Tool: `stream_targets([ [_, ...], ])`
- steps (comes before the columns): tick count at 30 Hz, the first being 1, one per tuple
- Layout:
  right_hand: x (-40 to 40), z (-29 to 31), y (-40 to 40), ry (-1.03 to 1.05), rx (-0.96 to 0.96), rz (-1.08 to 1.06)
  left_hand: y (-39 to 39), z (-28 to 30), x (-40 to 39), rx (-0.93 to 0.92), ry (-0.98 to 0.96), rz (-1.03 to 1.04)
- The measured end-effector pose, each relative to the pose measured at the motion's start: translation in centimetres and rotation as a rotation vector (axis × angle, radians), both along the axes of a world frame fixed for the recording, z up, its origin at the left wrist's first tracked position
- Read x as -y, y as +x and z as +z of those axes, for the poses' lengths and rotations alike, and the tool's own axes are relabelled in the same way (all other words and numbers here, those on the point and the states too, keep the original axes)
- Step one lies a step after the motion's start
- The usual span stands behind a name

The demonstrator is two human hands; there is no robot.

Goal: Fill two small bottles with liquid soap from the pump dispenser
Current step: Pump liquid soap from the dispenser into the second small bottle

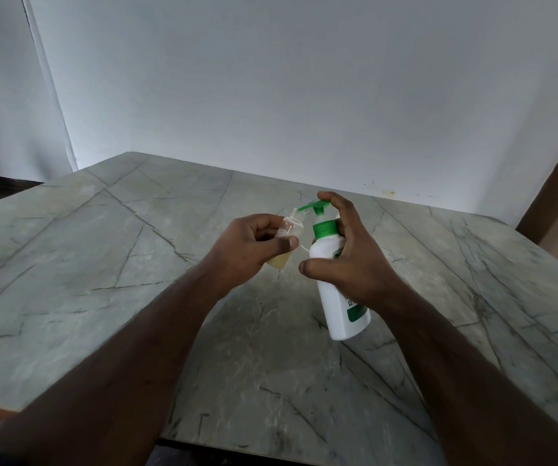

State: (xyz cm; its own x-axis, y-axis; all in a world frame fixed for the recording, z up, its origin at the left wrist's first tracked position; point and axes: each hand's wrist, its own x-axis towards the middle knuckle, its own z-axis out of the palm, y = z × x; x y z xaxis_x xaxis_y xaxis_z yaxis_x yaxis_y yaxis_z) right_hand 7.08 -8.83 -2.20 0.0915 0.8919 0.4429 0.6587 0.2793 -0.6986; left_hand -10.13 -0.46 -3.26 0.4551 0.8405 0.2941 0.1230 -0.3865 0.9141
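My left hand [249, 250] pinches the light, slick little bottle [287, 238] mid-body, mouth under the spout; my right hand [345, 253] wraps the stiff dispenser [334, 297] standing tilted on the bench [102, 264], forefinger on the pump; best gripped mid-body.

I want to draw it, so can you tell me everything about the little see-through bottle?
The small bottle looks like clear plastic, with no cap on its threaded neck. Pale yellowish soap sits at its bottom. The left hand grips it, tilted, above the table, its mouth right at the green nozzle of the pump dispenser.
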Motion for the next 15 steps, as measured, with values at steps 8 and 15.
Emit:
stream_targets([
  [8, 0.12, 0.27, 0.35, -0.004, 0.010, 0.003, -0.02, 0.01, -0.05, -0.011, 0.000, -0.008],
  [15, 0.02, 0.19, 0.45, -0.004, -0.024, 0.026, 0.02, -0.01, 0.02, -0.021, -0.005, -0.013],
])
